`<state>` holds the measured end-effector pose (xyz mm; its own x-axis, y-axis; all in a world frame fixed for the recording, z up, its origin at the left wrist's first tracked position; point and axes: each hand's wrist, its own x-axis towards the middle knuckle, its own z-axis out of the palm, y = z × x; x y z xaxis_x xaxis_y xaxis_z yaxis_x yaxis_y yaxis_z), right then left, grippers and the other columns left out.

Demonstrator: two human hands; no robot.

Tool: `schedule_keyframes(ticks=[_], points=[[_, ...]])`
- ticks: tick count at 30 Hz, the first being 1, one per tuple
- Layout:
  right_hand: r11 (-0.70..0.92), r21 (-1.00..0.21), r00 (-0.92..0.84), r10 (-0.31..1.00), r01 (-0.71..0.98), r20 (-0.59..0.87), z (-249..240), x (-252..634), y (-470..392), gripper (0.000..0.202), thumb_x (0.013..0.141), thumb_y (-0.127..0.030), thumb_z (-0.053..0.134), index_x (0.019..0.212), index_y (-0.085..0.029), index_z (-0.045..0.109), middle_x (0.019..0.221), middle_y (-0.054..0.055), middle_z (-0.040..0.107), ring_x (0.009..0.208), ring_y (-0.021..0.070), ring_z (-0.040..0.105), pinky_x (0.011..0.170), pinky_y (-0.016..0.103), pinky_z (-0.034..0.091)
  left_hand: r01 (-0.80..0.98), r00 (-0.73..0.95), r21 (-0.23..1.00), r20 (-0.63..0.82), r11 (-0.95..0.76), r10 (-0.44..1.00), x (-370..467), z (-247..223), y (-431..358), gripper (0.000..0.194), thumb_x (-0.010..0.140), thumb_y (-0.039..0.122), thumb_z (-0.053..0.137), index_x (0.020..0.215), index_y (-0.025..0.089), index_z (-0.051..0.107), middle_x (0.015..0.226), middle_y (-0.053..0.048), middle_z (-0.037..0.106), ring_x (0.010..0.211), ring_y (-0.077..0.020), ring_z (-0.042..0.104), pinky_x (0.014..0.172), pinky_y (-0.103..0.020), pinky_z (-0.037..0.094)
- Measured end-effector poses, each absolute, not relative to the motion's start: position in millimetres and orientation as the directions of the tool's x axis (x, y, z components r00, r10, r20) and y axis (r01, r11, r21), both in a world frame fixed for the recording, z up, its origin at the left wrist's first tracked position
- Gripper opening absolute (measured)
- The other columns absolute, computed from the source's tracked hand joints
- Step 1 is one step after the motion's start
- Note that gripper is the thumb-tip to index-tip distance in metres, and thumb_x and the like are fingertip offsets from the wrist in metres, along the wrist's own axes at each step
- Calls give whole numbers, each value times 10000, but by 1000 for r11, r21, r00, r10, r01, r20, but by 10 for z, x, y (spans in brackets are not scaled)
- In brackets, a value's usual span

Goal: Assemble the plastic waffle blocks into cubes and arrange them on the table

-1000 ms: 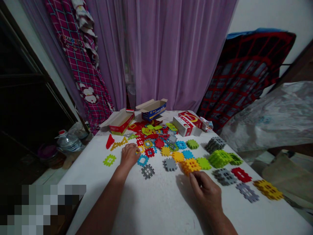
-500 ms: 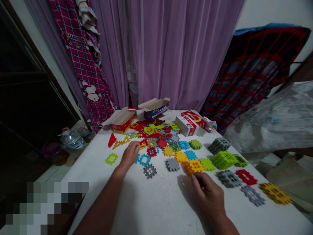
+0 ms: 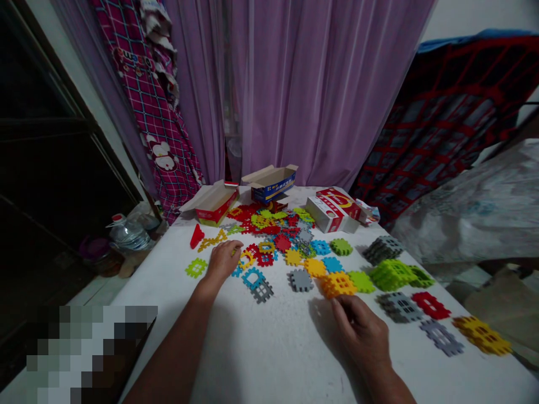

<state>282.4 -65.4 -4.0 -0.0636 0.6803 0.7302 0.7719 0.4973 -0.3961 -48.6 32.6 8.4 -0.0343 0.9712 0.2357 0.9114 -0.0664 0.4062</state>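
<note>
My left hand (image 3: 222,261) reaches over the scattered plastic pieces with its fingers curled. A sliver of yellow shows at its fingertips, too small to name. Just right of it lies a yellow frame-shaped building piece (image 3: 247,258). Below, a light-blue window piece (image 3: 253,277) overlaps a grey window piece (image 3: 263,291). My right hand (image 3: 362,331) is closed, thumb and fingers together, at the near edge of a stack of yellow-orange window pieces (image 3: 338,285). What its fingers hold, if anything, is hidden.
A heap of mixed pieces (image 3: 269,221) lies mid-table before a red open box (image 3: 217,207), a blue open box (image 3: 273,188) and a red-white box (image 3: 330,210). To the right stand green stacks (image 3: 391,274), grey stacks (image 3: 399,307) and a yellow stack (image 3: 482,335).
The light-blue window piece now overlaps the grey window piece, which was apart from it before. The yellow piece beside my left hand shows more fully. My right hand has stayed by the yellow-orange stack.
</note>
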Motion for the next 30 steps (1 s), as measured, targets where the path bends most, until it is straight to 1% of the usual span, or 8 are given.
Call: schedule_keyframes(ticks=[3, 5, 12, 20, 23, 25, 28, 30], points=[[504, -390, -71, 676, 770, 734, -37, 2824, -653, 200, 900, -313, 551, 761, -188, 619, 593, -26, 600, 453, 78, 527, 465, 169, 404, 927, 5, 372, 133, -55, 991, -559, 133, 292, 284, 834, 377, 590, 1066, 256, 700, 1139, -43, 694, 1135, -257, 571, 988, -386, 392], [499, -390, -71, 680, 774, 730, -36, 2826, -656, 205, 903, -317, 549, 761, -187, 619, 596, -23, 602, 456, 78, 529, 468, 169, 406, 939, -1, 342, 96, -32, 995, -588, 144, 269, 336, 812, 415, 622, 1098, 255, 695, 1194, -54, 669, 1184, -280, 534, 1010, -416, 368], [465, -426, -49, 718, 776, 695, -44, 2816, -681, 261, 908, -374, 533, 749, -191, 628, 599, -10, 606, 463, 89, 530, 467, 184, 413, 946, -41, 323, 110, 4, 993, -521, 88, 256, 229, 836, 345, 599, 1011, 273, 728, 1208, -67, 647, 1188, -284, 515, 995, -442, 361], [444, -479, -17, 747, 757, 665, -48, 2779, -684, 276, 901, -388, 529, 725, -200, 628, 587, -11, 604, 461, 94, 527, 473, 195, 412, 903, -173, 424, 192, 77, 966, -468, 84, 286, 76, 771, 275, 643, 748, 244, 709, 1162, -55, 661, 1167, -275, 518, 985, -430, 370], [474, -449, -58, 734, 757, 676, -57, 2803, -672, 251, 896, -368, 541, 734, -197, 628, 592, -14, 607, 460, 90, 534, 461, 187, 408, 847, -185, 528, 190, 58, 964, -480, 169, 295, 70, 766, 270, 627, 742, 222, 673, 967, -42, 689, 990, -227, 587, 890, -357, 422], [468, -443, -63, 738, 765, 672, -60, 2806, -670, 247, 897, -366, 538, 740, -197, 627, 596, -12, 608, 468, 94, 539, 468, 189, 416, 732, -189, 680, 134, 48, 973, -450, 226, 296, 83, 760, 289, 616, 758, 211, 644, 809, -9, 664, 803, -173, 599, 756, -290, 443], [484, -439, -77, 734, 757, 675, -59, 2769, -674, 233, 897, -351, 538, 745, -199, 626, 594, -10, 608, 467, 95, 534, 473, 191, 422, 416, -167, 907, 5, 66, 986, -281, 294, 266, 189, 715, 370, 647, 768, 195, 596, 684, 32, 600, 622, -114, 548, 583, -222, 396], [503, -444, -88, 729, 742, 679, -58, 2724, -676, 217, 903, -325, 532, 751, -202, 625, 600, -8, 613, 474, 94, 537, 482, 190, 431, 198, -82, 975, -91, 106, 993, -79, 329, 208, 287, 671, 430, 680, 786, 188, 575, 665, 41, 580, 585, -96, 534, 524, -199, 358]])
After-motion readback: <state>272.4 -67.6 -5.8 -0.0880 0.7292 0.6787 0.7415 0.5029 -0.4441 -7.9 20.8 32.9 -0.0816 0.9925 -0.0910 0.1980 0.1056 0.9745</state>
